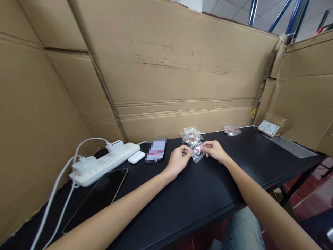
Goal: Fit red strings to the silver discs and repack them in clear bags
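Observation:
Between my hands is a clear plastic bag with a round, shiny silver piece inside that bears a red mark. My left hand pinches the bag's left edge, fingers closed. On the opposite edge, the fingers of my right hand are pinched shut too. Just behind the held bag lies a pile of similar bagged pieces, partly overlapping. A second, smaller group of bagged pieces rests farther right near the cardboard wall. What exactly the silver pieces are is too small to tell.
Left of my hands lie a lit phone, a white earbud case, a dark tablet and a white power strip with cables. A cardboard package sits at the right. Cardboard walls enclose the black table.

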### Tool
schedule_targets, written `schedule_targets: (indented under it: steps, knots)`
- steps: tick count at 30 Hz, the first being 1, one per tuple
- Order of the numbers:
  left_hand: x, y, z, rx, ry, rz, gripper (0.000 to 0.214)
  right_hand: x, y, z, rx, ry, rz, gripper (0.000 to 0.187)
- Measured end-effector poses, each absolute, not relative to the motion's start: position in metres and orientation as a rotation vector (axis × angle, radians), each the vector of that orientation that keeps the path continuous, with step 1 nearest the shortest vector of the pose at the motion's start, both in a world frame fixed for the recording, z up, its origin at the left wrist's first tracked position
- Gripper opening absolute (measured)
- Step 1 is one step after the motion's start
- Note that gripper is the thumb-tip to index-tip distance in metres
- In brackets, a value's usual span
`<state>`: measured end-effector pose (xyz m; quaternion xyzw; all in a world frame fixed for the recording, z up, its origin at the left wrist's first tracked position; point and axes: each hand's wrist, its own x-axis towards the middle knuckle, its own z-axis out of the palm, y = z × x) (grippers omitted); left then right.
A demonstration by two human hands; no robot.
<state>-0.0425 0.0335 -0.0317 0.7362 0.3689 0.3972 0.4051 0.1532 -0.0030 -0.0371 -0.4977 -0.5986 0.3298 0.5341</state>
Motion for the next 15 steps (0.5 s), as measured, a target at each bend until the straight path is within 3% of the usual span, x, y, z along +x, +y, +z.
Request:
schedule_targets:
  steps: [15]
  knots:
    - [-0.0451, 0.0293, -0.0273, 1.861, 0.954, 0.951, 0.011, 0.1520, -0.0008, -0.0383, -1.155, -1.418, 0.822, 0.030]
